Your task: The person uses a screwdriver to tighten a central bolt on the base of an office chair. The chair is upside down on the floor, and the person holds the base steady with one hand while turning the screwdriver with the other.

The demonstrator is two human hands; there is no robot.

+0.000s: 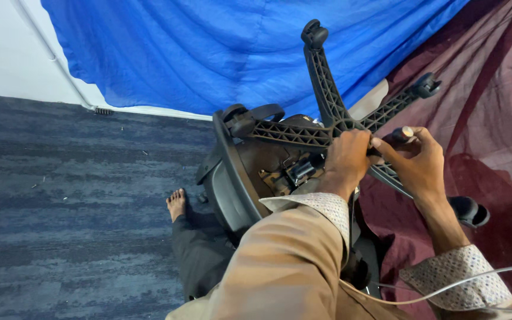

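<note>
Left hand (346, 159) closed over hub of black star-shaped chair base (333, 121), fingers wrapped round centre where ribbed spokes meet; right hand (415, 161) just beside it, pinched on a short dark cylinder with pale end (403, 134), possibly the gas-lift stem, view unclear. Overturned office chair (241, 178) lying on its side directly under and left of both hands, castor (468, 210) below right hand. Bare foot (176, 203) on grey carpet (60, 207) well left of hands; blue sheet (208, 47) beyond, maroon cloth (493, 136) right.
</note>
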